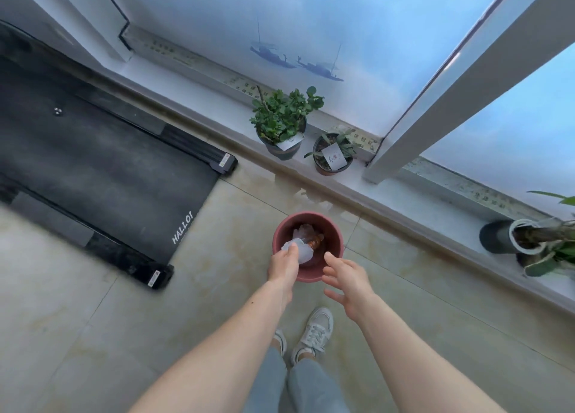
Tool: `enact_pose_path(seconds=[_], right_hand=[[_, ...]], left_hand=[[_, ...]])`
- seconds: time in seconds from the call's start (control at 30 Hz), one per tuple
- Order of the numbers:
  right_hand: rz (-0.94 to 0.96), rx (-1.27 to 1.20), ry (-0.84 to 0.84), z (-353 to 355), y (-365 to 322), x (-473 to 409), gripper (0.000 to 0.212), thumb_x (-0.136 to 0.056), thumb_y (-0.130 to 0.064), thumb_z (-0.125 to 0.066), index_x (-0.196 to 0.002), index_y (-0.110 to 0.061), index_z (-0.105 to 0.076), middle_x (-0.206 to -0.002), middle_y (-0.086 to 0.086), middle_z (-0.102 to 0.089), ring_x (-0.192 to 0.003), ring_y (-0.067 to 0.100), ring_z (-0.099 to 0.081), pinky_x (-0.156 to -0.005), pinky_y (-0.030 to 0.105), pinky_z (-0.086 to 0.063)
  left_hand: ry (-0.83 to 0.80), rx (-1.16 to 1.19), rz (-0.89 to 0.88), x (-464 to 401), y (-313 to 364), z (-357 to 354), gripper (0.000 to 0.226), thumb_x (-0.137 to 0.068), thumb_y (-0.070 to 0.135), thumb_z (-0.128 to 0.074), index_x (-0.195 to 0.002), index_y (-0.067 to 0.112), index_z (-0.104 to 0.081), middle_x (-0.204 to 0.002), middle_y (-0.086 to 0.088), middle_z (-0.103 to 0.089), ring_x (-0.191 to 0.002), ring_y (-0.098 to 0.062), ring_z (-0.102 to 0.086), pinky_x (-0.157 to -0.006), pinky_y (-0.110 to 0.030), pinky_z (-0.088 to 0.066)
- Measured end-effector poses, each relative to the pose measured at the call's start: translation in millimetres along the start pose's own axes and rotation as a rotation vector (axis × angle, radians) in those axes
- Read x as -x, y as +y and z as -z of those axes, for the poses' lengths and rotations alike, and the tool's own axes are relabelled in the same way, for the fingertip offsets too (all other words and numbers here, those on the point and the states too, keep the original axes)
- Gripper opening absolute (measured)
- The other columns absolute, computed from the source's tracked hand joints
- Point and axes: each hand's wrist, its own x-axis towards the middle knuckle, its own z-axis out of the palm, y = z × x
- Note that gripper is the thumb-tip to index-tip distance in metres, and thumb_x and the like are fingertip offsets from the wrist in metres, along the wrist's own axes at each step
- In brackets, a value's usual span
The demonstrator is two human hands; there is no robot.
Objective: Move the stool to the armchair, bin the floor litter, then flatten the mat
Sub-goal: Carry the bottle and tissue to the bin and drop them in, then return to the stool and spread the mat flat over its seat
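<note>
A small pink bin [334, 234] stands on the tiled floor right in front of me. My left hand [284, 265] is closed around a crumpled white wrapper [300, 249], held over the bin's near rim. Inside the bin lie more crumpled clear plastic [303, 231] and a brown piece of litter [317, 241]. My right hand [350, 280] hovers beside the bin's right rim with fingers spread and nothing in it. No stool, armchair or mat can be seen.
A black treadmill [102, 170] lies flat on the floor to the left. Potted plants [281, 123] [333, 153] [529, 238] stand on the low white window ledge [420, 201] behind the bin. My white trainers [314, 331] are just below the bin.
</note>
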Motion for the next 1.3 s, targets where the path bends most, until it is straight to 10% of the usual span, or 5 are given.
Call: enact_pose_path(seconds=[0.4,0.73,0.93,1.3], right_hand=[[0.222,0.201,-0.102,-25.1,-21.4,103.2,0.016,-0.092,-0.018,-0.061,-0.106,-0.012,-0.064,-0.093,0.009,-0.071,-0.094,0.024,-0.07,-0.085,0.04,-0.055],[0.287,0.397,-0.224,-76.4,-17.9,152.1,0.027,-0.09,-0.02,-0.065,-0.111,-0.005,-0.067,-0.094,0.008,-0.068,-0.084,0.021,-0.063,-0.074,0.036,-0.053],[0.317,0.545,-0.361,-128.6,9.6,186.3,0.013,-0.091,-0.018,-0.062,-0.079,-0.018,-0.057,-0.067,-0.004,-0.05,-0.054,0.007,-0.045,-0.042,0.016,-0.036],[0.375,0.68,-0.426,-238.9,105.0,257.6,0.025,-0.091,-0.022,-0.063,-0.112,-0.008,-0.066,-0.086,0.004,-0.067,-0.073,0.014,-0.062,-0.063,0.026,-0.047]], left_hand=[[0.039,0.234,-0.059,107.6,11.5,60.2,0.03,-0.101,0.034,-0.043,-0.09,0.014,-0.063,-0.099,-0.005,-0.064,-0.093,-0.02,-0.058,-0.07,-0.028,-0.042],[0.115,0.52,-0.023,162.1,-7.1,135.4,0.027,-0.1,0.036,-0.046,-0.107,0.014,-0.061,-0.109,-0.004,-0.065,-0.101,-0.019,-0.06,-0.086,-0.032,-0.041],[0.188,0.645,-0.032,185.2,-29.1,199.8,0.03,-0.099,0.037,-0.047,-0.11,0.013,-0.062,-0.11,-0.003,-0.065,-0.103,-0.018,-0.061,-0.086,-0.032,-0.041],[0.304,0.766,-0.059,219.1,-117.0,343.6,0.023,-0.099,0.035,-0.048,-0.089,0.018,-0.06,-0.103,-0.003,-0.065,-0.096,-0.018,-0.062,-0.089,-0.033,-0.042]])
